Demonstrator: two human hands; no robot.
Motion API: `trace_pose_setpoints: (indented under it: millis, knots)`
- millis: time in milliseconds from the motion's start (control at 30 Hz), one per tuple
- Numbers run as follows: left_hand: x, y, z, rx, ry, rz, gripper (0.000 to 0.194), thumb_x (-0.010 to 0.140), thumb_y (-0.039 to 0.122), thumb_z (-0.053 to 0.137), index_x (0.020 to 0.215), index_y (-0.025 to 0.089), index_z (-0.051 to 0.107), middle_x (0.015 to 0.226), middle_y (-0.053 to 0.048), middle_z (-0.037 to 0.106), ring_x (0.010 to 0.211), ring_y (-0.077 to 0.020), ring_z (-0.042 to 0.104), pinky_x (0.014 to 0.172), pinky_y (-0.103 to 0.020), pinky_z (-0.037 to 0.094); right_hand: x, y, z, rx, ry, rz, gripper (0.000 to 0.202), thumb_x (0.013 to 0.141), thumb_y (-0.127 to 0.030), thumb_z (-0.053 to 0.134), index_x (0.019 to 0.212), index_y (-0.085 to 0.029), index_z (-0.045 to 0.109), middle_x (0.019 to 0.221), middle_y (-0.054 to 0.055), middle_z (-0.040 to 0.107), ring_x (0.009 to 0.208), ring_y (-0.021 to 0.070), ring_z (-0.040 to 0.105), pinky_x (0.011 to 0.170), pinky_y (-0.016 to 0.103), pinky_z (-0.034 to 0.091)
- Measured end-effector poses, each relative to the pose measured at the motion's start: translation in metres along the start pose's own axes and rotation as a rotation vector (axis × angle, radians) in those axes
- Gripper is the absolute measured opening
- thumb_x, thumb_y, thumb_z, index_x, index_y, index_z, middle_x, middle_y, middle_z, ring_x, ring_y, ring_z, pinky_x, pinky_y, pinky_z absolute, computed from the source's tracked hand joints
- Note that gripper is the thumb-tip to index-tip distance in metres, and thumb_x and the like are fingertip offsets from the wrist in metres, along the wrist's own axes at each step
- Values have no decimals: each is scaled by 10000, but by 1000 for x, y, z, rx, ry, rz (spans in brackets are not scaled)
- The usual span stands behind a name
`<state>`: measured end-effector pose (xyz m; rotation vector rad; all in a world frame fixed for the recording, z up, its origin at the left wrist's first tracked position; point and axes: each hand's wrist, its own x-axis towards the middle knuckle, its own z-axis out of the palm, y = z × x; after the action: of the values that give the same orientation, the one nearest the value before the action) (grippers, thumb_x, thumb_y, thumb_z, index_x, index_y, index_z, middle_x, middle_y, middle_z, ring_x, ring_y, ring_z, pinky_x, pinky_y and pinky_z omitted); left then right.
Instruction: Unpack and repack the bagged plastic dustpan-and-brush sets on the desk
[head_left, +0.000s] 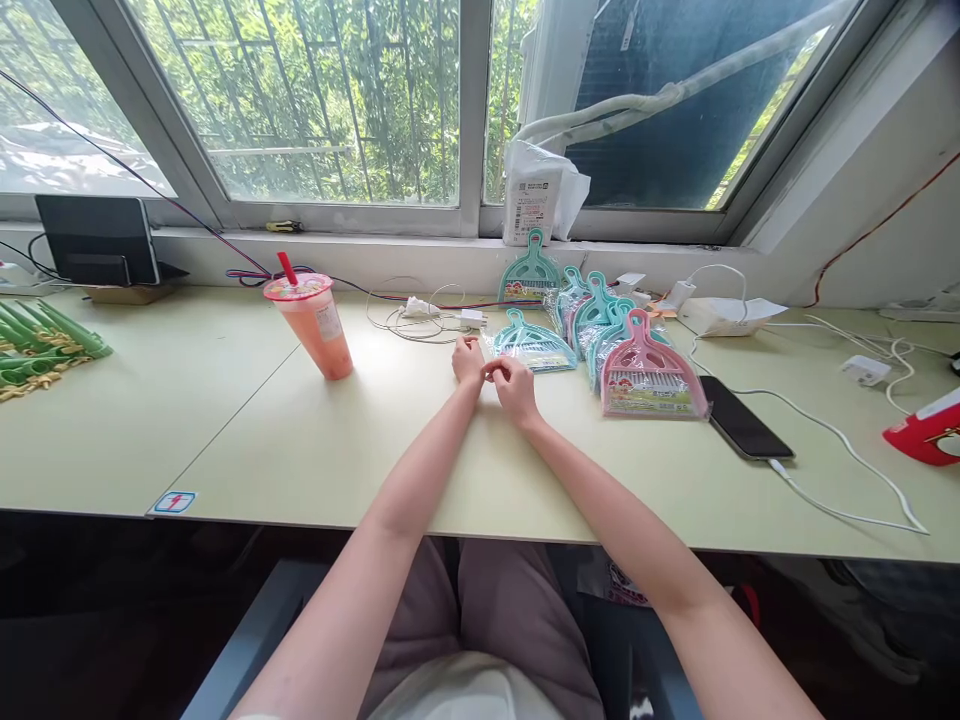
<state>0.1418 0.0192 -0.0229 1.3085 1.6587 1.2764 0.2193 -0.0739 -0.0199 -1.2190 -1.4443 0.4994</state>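
Observation:
My left hand (467, 360) rests on the table, fingers curled in, with no object showing in it. Against its wrist lie the bent fingers of my right hand (514, 388), which is closed and shows nothing held. Just beyond them lies a teal mini dustpan-and-brush set (534, 343) in clear wrap; whether the left hand touches its wrap I cannot tell. To the right, several more wrapped teal sets (598, 310) lean in a row, with a pink dustpan-and-brush set (651, 368) in front. Another teal set (531, 270) stands against the wall.
A tilted cup of orange-pink drink (315, 325) with a red straw stands left. White cables and a charger (420, 308) lie behind my hands. Right are a charging phone (746, 418) and a red packet (930, 430). Green bundles (45, 345) and a tablet (97, 240) sit far left.

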Motion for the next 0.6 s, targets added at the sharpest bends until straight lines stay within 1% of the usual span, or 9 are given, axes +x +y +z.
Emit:
trace_pose_setpoints:
  millis: [100, 167, 267, 367, 433, 467, 500, 567, 600]
  knots:
    - [0, 1, -2, -16, -10, -8, 199, 958, 181, 402, 982, 233, 592, 1059, -67, 729, 1011, -207, 678, 879, -317, 476, -1, -2, 3, -3, -23, -92, 300, 819, -147, 451, 912, -220, 726, 1078, 88, 714, 1066, 228, 647, 936, 386, 553]
    - [0, 0, -4, -21, -27, -4, 200, 965, 188, 399, 998, 232, 591, 1058, -65, 725, 988, -202, 679, 868, -311, 477, -2, -3, 4, 11, -53, -124, 335, 812, -141, 451, 979, -219, 731, 1174, 97, 693, 1157, 229, 616, 940, 373, 556]
    - [-1, 0, -4, -8, -37, -6, 202, 967, 185, 408, 1015, 230, 599, 1079, -65, 719, 1000, -199, 673, 889, -311, 476, -1, -4, 2, -2, -70, -106, 337, 810, -136, 442, 932, -216, 745, 1117, 94, 702, 1129, 231, 622, 887, 356, 562]
    - [-3, 2, -3, 28, -17, 35, 213, 967, 186, 427, 1026, 227, 627, 1146, -79, 699, 1070, -207, 652, 949, -323, 467, 4, -7, -6, -49, -111, -84, 344, 817, -113, 426, 841, -221, 751, 993, 70, 709, 964, 213, 654, 826, 337, 549]
    - [-5, 4, -3, 77, -4, 146, 228, 959, 184, 452, 1017, 227, 668, 1231, -89, 668, 1163, -222, 610, 1006, -338, 450, 9, -11, -17, -125, -130, -111, 378, 831, -86, 406, 849, -226, 756, 933, 57, 706, 873, 205, 650, 813, 340, 533]
    - [-7, 5, -3, 102, -13, 231, 234, 953, 184, 468, 1009, 228, 691, 1282, -86, 650, 1218, -230, 579, 1044, -345, 431, 12, -12, -24, -192, -117, -141, 400, 834, -66, 398, 883, -230, 760, 941, 59, 709, 891, 213, 646, 836, 350, 521]
    - [-8, 7, -3, 121, -39, 325, 244, 951, 189, 480, 998, 231, 715, 1328, -74, 635, 1272, -234, 544, 1087, -350, 403, 15, -13, -32, -280, -85, -174, 425, 836, -44, 393, 936, -232, 761, 985, 66, 715, 955, 228, 639, 876, 366, 503]
    - [-10, 9, -3, 131, -163, 477, 293, 972, 226, 462, 972, 240, 754, 1366, -35, 638, 1336, -232, 502, 1149, -350, 351, 22, -11, -49, -512, 2, -214, 498, 813, 12, 394, 1074, -228, 744, 1183, 92, 700, 1167, 267, 573, 979, 405, 437]
    - [-11, 10, -3, 118, -256, 509, 341, 993, 260, 430, 965, 240, 769, 1346, -25, 660, 1328, -229, 516, 1151, -347, 351, 24, -7, -57, -634, 34, -198, 548, 795, 41, 390, 1149, -216, 720, 1283, 108, 668, 1245, 282, 527, 1012, 422, 401]
